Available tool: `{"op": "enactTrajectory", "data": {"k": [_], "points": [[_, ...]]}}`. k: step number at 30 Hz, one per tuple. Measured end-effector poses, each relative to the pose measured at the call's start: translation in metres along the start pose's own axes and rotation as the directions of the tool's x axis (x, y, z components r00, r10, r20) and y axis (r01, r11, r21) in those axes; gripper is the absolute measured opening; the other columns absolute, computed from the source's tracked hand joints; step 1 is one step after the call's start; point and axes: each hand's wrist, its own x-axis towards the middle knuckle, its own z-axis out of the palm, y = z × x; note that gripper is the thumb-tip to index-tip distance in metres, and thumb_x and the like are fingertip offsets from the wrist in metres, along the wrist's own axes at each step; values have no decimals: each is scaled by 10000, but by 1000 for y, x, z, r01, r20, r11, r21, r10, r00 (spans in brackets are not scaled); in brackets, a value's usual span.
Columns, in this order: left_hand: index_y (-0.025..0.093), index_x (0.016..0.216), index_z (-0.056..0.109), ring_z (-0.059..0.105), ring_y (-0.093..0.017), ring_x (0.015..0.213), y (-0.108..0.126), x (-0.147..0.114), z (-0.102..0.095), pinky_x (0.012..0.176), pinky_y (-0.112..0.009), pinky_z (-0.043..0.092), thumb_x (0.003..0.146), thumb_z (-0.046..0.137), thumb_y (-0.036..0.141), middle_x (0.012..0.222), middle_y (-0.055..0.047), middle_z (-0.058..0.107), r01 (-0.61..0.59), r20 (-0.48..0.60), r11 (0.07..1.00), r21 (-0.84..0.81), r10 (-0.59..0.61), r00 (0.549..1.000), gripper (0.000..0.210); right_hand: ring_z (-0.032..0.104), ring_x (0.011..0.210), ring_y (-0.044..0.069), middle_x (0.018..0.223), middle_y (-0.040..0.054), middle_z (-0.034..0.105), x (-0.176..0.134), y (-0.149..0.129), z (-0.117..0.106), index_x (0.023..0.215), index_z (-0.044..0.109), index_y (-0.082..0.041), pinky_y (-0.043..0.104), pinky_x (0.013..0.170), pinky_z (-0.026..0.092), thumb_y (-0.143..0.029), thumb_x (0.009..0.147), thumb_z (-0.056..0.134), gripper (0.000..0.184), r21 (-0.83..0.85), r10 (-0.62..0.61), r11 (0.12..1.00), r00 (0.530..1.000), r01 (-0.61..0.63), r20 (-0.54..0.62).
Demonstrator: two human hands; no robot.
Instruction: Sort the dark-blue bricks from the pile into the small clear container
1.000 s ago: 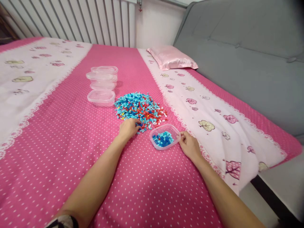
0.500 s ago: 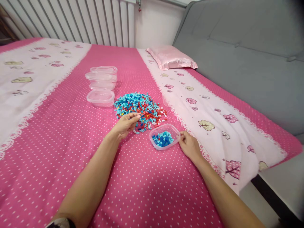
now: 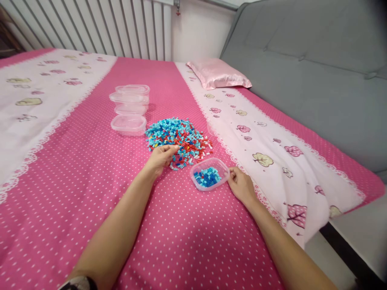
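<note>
A heap of small plastic building bricks (image 3: 172, 131), mostly light blue with red, dark blue, white and a few yellow ones, lies on the pink bedspread. At its near edge is my left hand (image 3: 161, 158), thumb and fingertips pinched together; whatever sits between them is too small to make out. My right hand (image 3: 241, 184) grips the right rim of a clear plastic container (image 3: 198, 185) resting on the bed just in front of the heap. Light and dark blue bricks (image 3: 208, 177) cover part of its bottom.
Several clear plastic containers (image 3: 128, 123) stand in a row left of the heap, running away from me. A pink satin pillow (image 3: 219, 73) lies farther back, beside the grey padded headboard (image 3: 302, 80). Behind the bed is a white radiator (image 3: 121, 28).
My left hand has shifted very slightly at the heap's near edge, still pinched. The right hand and the container it grips have stayed in place.
</note>
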Motion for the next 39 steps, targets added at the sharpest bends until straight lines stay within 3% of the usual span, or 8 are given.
{"op": "enactTrajectory", "data": {"k": [2, 5, 7, 10, 23, 29, 34, 39], "points": [[131, 730, 662, 292, -51, 388, -8, 2, 2, 391, -193, 211, 671, 647, 305, 431, 65, 385, -89, -13, 925, 370, 101, 995, 184, 519, 566, 151, 618, -14, 560, 0, 0, 0, 881, 567, -192, 248, 552, 335, -314, 791, 438, 199, 3, 2, 1000, 1000, -2, -1], [172, 808, 709, 375, -89, 435, -15, 4, 4, 463, -230, 249, 699, 610, 279, 442, 43, 449, -171, 61, 622, 764, 194, 979, 182, 519, 565, 150, 610, -17, 556, 0, 0, 0, 872, 563, -193, 246, 551, 334, -318, 794, 438, 194, 5, 4, 1000, 1000, -4, 0], [210, 882, 714, 437, -116, 491, -18, 5, 4, 493, -245, 260, 719, 592, 293, 511, 19, 526, -150, 66, 456, 877, 195, 979, 220, 519, 565, 150, 608, -17, 554, 0, 0, 0, 871, 561, -191, 245, 552, 335, -313, 791, 437, 191, 6, 5, 1000, 1000, -5, 2], [238, 933, 704, 495, -148, 564, -18, 4, 6, 520, -255, 274, 733, 577, 311, 606, -7, 593, -98, 37, 365, 926, 171, 985, 248, 520, 566, 151, 616, -14, 558, 0, 0, 0, 877, 562, -189, 247, 552, 336, -303, 786, 434, 194, 5, 5, 1000, 1000, -5, 1], [176, 707, 636, 394, -112, 420, -17, 8, 3, 455, -222, 243, 704, 573, 212, 434, 37, 442, -129, -31, 661, 739, 224, 974, 72, 519, 564, 158, 615, -5, 565, -1, -3, -2, 877, 568, -185, 254, 551, 335, -312, 790, 423, 211, 2, 4, 1000, 1000, -4, 3], [153, 754, 531, 211, -36, 336, 2, -3, -2, 346, -158, 139, 740, 556, 221, 436, 91, 318, -23, -32, 986, 164, 29, 999, 74, 522, 572, 158, 617, -7, 560, 0, -2, -1, 875, 564, -185, 253, 562, 343, -317, 789, 423, 212, 6, 1, 1000, 1000, -1, 9], [157, 649, 435, 248, -14, 342, 18, -8, -14, 304, -126, 138, 722, 535, 166, 515, 45, 433, 179, 128, 939, -293, -147, 981, 124, 527, 577, 159, 615, -7, 560, 0, -2, -2, 873, 568, -186, 254, 565, 348, -313, 785, 423, 212, 7, -4, 1000, 1000, 4, 5], [121, 708, 544, 353, -46, 373, 21, -6, -19, 284, -140, 172, 665, 453, 159, 616, -37, 552, 229, 160, 894, -384, -180, 971, 108, 529, 579, 163, 620, -3, 567, 0, -2, -1, 875, 571, -187, 257, 557, 346, -314, 783, 423, 216, 6, 0, 1000, 1000, 0, 5]]}}
